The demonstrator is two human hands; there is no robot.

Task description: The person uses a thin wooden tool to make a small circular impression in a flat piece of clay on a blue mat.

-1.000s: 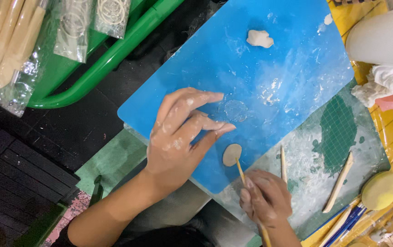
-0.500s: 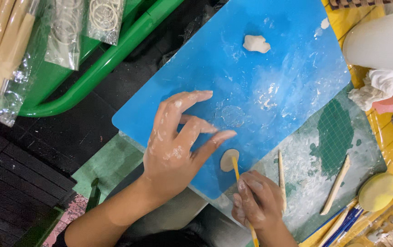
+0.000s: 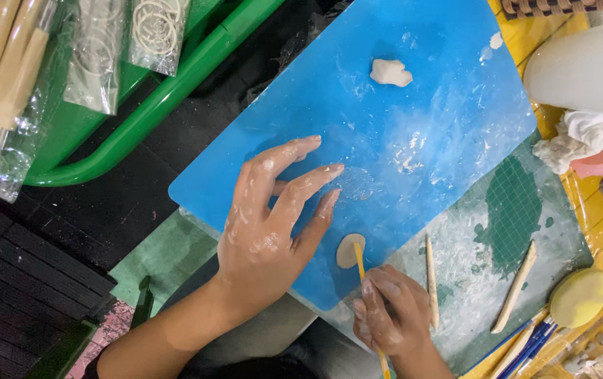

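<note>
Across the middle of the view lies a smooth blue mat [image 3: 414, 105], tilted, dusted with white smears, its lower edge overlapping a green cutting mat [image 3: 512, 210] that is chalky with dried clay. At ten o'clock sits a green tray [image 3: 168, 98] with glossy plastic bags of wooden sticks and rings. Plenty of bare blue room runs from centre up to twelve o'clock, where a soft white clay lump [image 3: 390, 71] rests alone. The left hand [image 3: 266, 224], clay-streaked, is spread wide with fingers fanned, fingertips pressing the blue mat, holding nothing. The right hand [image 3: 393, 316], at six o'clock, is curled tight around a thin wooden stick [image 3: 360, 263], whose tip seems to touch a small flat clay disc [image 3: 349, 250] near the mat's lower edge. Loose wooden tools lie at four o'clock.
</note>
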